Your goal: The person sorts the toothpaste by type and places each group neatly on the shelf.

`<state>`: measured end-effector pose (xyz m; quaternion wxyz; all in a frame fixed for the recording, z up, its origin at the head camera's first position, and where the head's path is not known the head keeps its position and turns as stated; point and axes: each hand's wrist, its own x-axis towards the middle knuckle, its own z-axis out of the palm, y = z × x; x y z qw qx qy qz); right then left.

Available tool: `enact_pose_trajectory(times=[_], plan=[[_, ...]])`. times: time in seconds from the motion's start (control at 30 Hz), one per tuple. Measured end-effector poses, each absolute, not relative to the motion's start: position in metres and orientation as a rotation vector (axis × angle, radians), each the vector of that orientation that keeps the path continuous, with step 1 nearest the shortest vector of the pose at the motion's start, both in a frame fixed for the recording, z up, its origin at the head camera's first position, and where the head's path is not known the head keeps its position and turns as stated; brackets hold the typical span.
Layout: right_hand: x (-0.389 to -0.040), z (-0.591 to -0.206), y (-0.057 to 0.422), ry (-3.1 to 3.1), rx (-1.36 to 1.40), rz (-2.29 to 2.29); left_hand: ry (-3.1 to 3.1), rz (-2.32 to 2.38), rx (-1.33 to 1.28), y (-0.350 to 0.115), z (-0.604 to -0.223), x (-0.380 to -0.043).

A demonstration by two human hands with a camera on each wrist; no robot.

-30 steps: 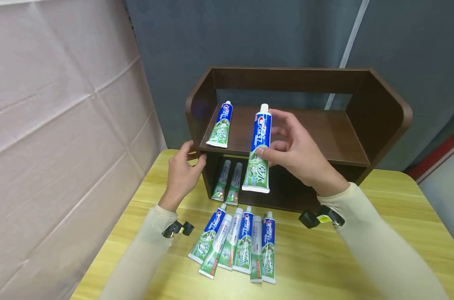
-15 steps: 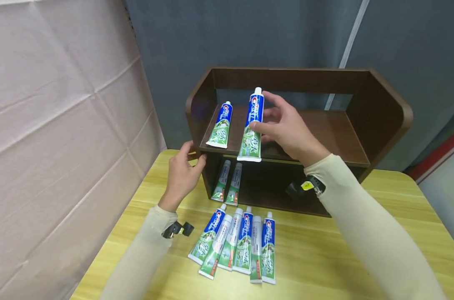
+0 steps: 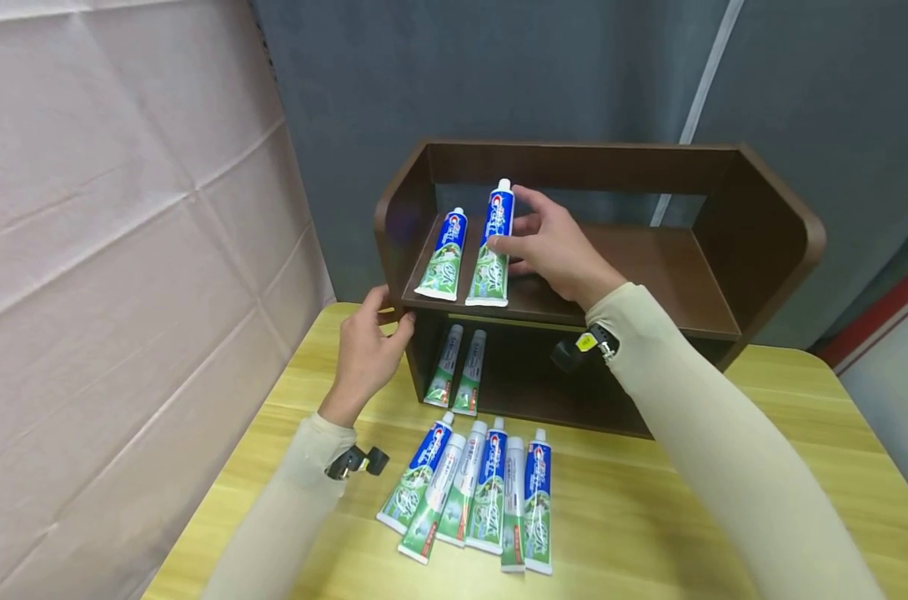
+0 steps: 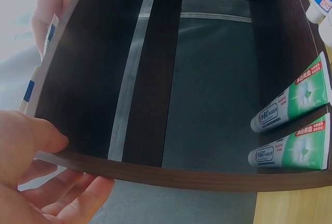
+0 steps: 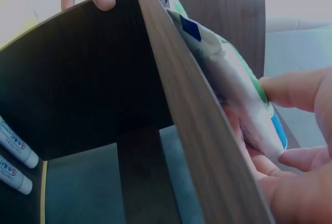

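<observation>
My right hand [image 3: 554, 246] pinches a blue and green toothpaste tube [image 3: 491, 250] between thumb and fingers, its white cap pointing to the back. The tube's flat end is right at the front edge of the upper shelf [image 3: 634, 275]. Left of it a matching toothpaste tube [image 3: 443, 258] lies on that shelf. In the right wrist view the held tube [image 5: 244, 94] lies along the shelf board, fingers partly beneath it. My left hand [image 3: 371, 342] grips the left side panel of the brown rack, thumb inside and fingers outside, as the left wrist view shows at the panel edge [image 4: 155, 175].
Two grey and green toothpaste tubes [image 3: 469, 371] lie in the lower compartment at its left. Several more tubes, blue ones [image 3: 538, 508] and grey ones [image 3: 434, 500], lie side by side on the yellow wooden table [image 3: 634, 533] before the rack. A pale cloth wall [image 3: 123, 250] stands left.
My right hand has carried the blue and green toothpaste tube left and back, down to the upper shelf beside the other tube. The left hand has stayed at the side panel.
</observation>
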<state>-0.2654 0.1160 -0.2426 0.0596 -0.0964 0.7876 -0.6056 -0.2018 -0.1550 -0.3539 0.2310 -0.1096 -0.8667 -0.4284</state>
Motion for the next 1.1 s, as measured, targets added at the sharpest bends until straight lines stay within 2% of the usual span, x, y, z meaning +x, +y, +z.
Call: enact_pose_trajectory(times=[0.47,1.1], plan=[[-0.284,-0.233,0.111,2.417,-0.188,-1.603,-2.376,-1.179,-0.289,-0.156,-0.354,-0.204],[-0.279,-0.227,0.112,2.517,-0.226,-1.395,-2.383,-1.188,-0.287,-0.154,-0.354,-0.203]])
